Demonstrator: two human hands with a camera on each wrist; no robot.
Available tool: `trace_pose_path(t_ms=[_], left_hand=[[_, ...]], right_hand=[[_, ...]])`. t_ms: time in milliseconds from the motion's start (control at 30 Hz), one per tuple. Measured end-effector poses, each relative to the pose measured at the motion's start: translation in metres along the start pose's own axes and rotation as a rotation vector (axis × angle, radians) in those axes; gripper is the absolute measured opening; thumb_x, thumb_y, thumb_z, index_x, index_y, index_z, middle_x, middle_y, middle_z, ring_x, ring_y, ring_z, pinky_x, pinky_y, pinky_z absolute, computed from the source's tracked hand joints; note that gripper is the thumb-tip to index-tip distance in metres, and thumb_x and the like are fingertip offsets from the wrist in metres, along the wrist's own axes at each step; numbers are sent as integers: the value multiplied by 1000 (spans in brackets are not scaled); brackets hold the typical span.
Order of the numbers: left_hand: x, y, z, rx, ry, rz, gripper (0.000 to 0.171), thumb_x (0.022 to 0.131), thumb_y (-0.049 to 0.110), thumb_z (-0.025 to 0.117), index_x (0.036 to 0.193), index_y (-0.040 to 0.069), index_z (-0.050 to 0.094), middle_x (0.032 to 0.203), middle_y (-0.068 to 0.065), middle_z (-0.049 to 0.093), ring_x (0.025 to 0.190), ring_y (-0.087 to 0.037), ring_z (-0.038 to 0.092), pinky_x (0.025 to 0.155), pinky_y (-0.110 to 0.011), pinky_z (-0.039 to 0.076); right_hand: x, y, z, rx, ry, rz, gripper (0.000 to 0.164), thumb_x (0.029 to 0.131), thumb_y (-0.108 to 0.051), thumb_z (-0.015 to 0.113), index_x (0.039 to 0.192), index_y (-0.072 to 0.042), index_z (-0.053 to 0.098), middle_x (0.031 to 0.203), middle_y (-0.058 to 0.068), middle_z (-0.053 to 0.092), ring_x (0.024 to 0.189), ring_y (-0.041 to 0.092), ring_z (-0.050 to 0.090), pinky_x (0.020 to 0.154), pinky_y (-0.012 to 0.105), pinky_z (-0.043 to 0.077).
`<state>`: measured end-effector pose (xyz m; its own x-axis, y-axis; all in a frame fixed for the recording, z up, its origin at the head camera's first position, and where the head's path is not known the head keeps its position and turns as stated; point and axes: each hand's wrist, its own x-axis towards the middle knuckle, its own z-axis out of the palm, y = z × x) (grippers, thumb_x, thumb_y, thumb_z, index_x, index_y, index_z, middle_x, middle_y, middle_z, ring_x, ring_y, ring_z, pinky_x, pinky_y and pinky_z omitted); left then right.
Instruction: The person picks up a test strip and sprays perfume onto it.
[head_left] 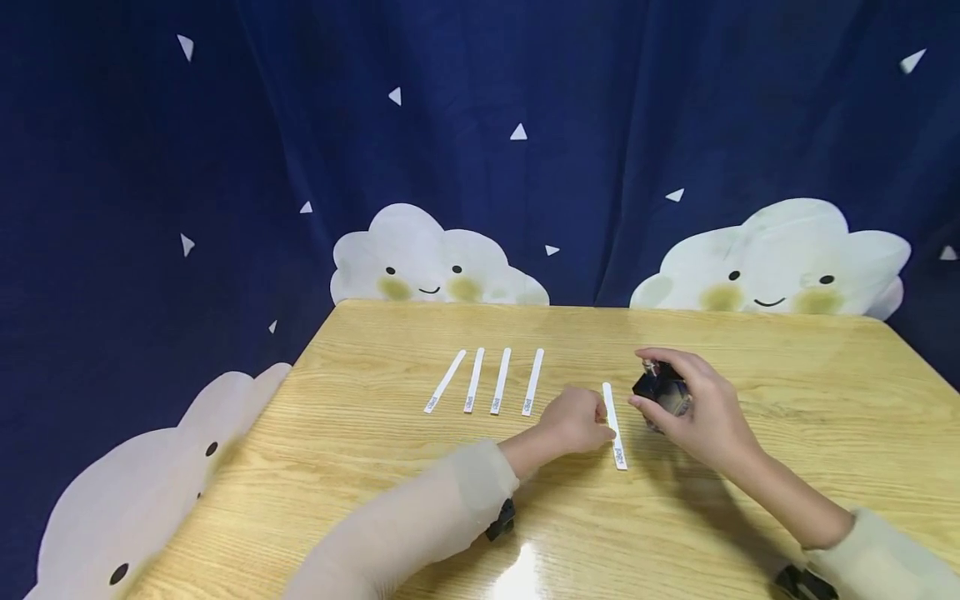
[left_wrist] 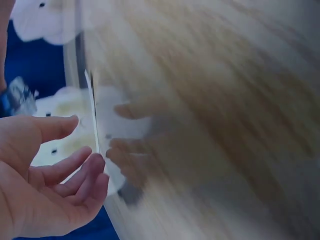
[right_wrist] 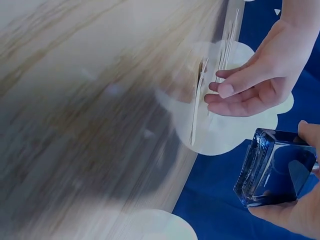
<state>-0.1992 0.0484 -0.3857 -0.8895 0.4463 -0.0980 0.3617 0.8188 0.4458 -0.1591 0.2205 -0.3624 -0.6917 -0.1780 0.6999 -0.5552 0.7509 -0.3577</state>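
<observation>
My right hand [head_left: 701, 408] grips a dark glass perfume bottle [head_left: 678, 398] between thumb and fingers, held above the table. In the right wrist view the bottle [right_wrist: 282, 167] shows thick clear edges and blue tints. My left hand [head_left: 576, 421] is low at the table, its fingertips right beside a white paper test strip [head_left: 611, 412] with small dark print at its near end. The left wrist view shows the thumb apart from the loosely bent fingers, with the strip [left_wrist: 93, 112] just past the fingertips.
Left of the left hand, several similar white strips lie in a row on the wooden table [head_left: 360, 467], one of them a slanted strip [head_left: 446, 381] at the row's left end. Behind the table hangs a dark blue curtain [head_left: 465, 175] with white clouds and triangles.
</observation>
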Motion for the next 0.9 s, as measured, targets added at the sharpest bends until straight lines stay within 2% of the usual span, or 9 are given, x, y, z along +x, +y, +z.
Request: trace_pose_path(t_ms=[100,200,333,400,467,600,700,800,900], left_hand=[[0,8,6,154,-8,16,24,85,37,72,77,16,65,71,8,54,53,-3,38,44,-15,30],[1,10,10,275,6,28,28,82,42,74,72,18,63,73,8,54,59,-4,45,45,-16,35],[4,6,10,354,37,18,27,81,42,75,78,19,64,77,8,56,65,-4,49,50,-17,40],[4,0,7,346,54,9,28,80,41,76,74,18,62,76,7,55,63,-5,46,49,-17,39],[4,-7,2,316,69,3,30,80,39,77,70,16,59,75,6,55,62,-5,44,47,-17,38],[2,-26,-7,246,87,-33,24,79,35,78,85,14,68,84,4,62,68,-7,52,50,-18,42],[1,-37,-12,203,99,-66,27,80,33,78,97,13,71,94,1,67,75,-10,58,53,-19,45],[-1,-45,-15,158,101,-82,27,81,30,78,100,12,72,101,-2,69,74,-10,58,51,-18,45],[-1,-47,-16,143,95,-68,26,81,27,77,102,12,73,107,-2,70,73,-9,57,51,-16,43]], right_hand=[[-2,2,0,-7,2,4,63,64,-9,87,122,-16,63,116,6,68,110,9,58,91,-3,31],[-4,3,0,-5,-3,11,63,64,-9,87,122,-16,63,116,6,68,111,4,56,91,-3,31],[-5,5,-3,0,-2,16,63,64,-7,87,122,-15,63,116,6,68,111,6,55,91,-3,30],[-5,6,-5,-2,3,12,64,64,-5,87,122,-15,63,115,7,68,110,9,56,91,-3,30],[-6,9,-7,-10,6,9,64,63,-5,87,122,-14,64,115,8,68,111,7,55,91,-3,30],[-9,15,-9,-26,1,13,63,63,-6,87,121,-13,64,114,8,68,112,-8,49,90,-2,31],[-13,18,-9,-27,-5,20,62,63,-6,87,120,-13,64,113,8,68,113,-15,44,89,-2,31],[-15,21,-9,-25,-7,23,62,63,-5,86,120,-12,64,113,8,68,115,-17,42,90,-3,31],[-16,22,-9,-24,-7,23,63,63,-5,86,121,-13,64,114,9,68,116,-17,41,91,-4,29]])
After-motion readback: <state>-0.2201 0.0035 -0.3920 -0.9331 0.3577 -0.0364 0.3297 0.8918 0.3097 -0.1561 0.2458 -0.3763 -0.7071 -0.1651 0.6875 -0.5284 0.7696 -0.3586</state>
